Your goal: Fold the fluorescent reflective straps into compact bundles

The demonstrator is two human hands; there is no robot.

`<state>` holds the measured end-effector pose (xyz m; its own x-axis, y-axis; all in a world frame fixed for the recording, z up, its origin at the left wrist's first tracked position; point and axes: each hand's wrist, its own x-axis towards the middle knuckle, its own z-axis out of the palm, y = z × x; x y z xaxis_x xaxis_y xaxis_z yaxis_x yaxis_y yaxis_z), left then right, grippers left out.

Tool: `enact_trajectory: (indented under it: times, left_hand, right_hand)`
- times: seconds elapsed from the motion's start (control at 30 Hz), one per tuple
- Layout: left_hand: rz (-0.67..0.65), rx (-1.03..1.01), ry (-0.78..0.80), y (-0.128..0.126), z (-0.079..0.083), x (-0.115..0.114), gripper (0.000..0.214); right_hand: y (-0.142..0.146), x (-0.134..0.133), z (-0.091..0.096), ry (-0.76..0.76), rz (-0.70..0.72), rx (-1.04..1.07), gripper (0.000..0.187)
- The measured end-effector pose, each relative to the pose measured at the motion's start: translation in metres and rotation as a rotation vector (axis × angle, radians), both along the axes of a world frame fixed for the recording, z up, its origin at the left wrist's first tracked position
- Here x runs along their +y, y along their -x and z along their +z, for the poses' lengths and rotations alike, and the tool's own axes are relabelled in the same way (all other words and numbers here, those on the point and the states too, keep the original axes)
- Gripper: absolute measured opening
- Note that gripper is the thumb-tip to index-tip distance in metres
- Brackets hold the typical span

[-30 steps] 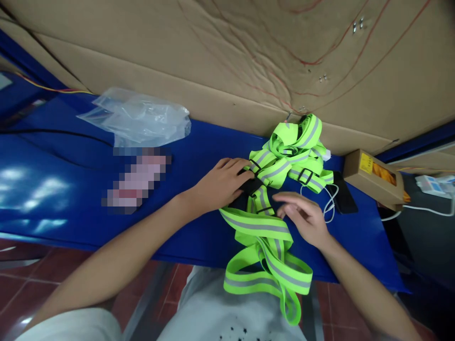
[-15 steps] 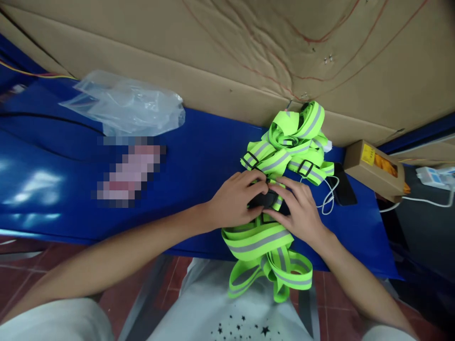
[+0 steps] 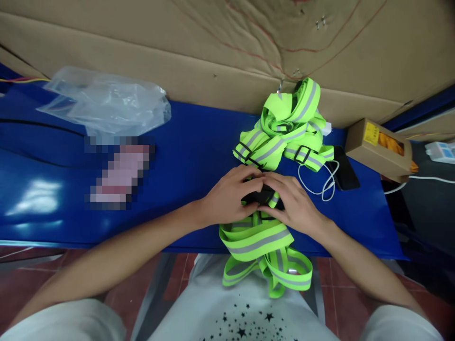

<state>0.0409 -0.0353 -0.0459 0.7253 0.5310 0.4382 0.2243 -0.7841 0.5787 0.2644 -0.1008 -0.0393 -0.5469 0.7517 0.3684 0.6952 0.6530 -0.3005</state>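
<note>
Basically neon-yellow harness (image 3: 261,239) w/ grey stripes

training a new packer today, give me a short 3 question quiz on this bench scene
1. True or false: both hands are on the black buckle.
2. Which lies left of the straps? A) plastic bag B) box C) phone
3. What colour is the table?

Key: 1 true; 2 A; 3 blue. The left hand and right hand meet over the buckle.
</note>
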Motion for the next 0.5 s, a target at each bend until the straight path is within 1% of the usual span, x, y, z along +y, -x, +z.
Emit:
enact_trajectory:
  times: [0.1, 0.2, 0.27, 0.33, 0.37, 0.4, 0.47, 0.5]
  left_hand:
    - [0.014, 0.082, -0.037, 0.001, 0.003, 0.002, 0.016]
    - [0.023, 0.178, -0.139, 0.004, 0.007, 0.005, 0.022]
    - [0.031, 0.252, -0.220, 0.007, 0.011, 0.008, 0.033]
    - [0.065, 0.291, -0.237, 0.013, 0.016, 0.013, 0.044]
    - [0.095, 0.281, -0.219, 0.016, 0.020, 0.017, 0.047]
    - [0.128, 0.248, -0.191, 0.020, 0.024, 0.021, 0.046]
    - [0.216, 0.127, -0.122, 0.029, 0.034, 0.033, 0.038]
    - [0.284, 0.043, -0.083, 0.034, 0.039, 0.041, 0.034]
  right_hand:
    - [-0.003, 0.002, 0.004, -0.020, 0.001, -0.012, 0.070]
    - [-0.013, 0.003, 0.012, -0.051, -0.018, 0.002, 0.071]
    - [-0.021, 0.003, 0.017, -0.048, -0.063, 0.016, 0.069]
    - [-0.031, 0.004, 0.022, -0.042, -0.157, 0.060, 0.066]
    - [-0.037, 0.005, 0.024, -0.029, -0.223, 0.120, 0.063]
    - [-0.042, 0.008, 0.025, -0.010, -0.307, 0.240, 0.060]
    - [-0.055, 0.015, 0.027, 0.025, -0.489, 0.588, 0.054]
    - [-0.062, 0.020, 0.029, 0.026, -0.565, 0.754, 0.054]
